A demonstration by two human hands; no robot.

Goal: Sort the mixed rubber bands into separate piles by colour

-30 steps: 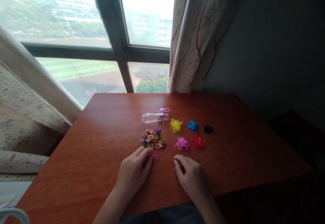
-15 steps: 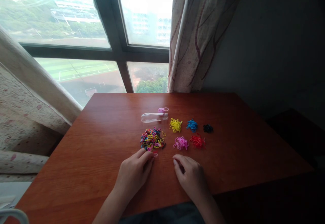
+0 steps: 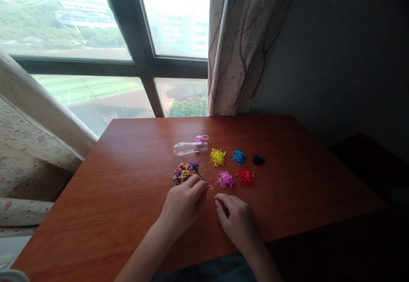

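Between the fingertips of my left hand (image 3: 185, 199) a small pink rubber band (image 3: 210, 187) sticks out to the right; the hand is closed on it. Just behind this hand lies a mixed heap of coloured rubber bands (image 3: 185, 172), partly covered by the fingers. My right hand (image 3: 234, 214) rests on the table with curled fingers, thumb tip close to the forefinger, and nothing visible in it. Ahead of it are a pink pile of rubber bands (image 3: 225, 179) and a red pile of rubber bands (image 3: 245, 176).
Further back are yellow (image 3: 217, 157), blue (image 3: 238, 156) and black (image 3: 258, 159) piles of rubber bands. A clear bottle (image 3: 188, 148) lies on its side before a pink cap with a loop (image 3: 200, 138). The wooden table (image 3: 128, 167) reaches the window (image 3: 145, 69).
My left hand has moved right and slightly away from me, carrying the pink rubber band from the heap's near edge toward the pink pile. The right hand stays put; the view has shifted slightly.
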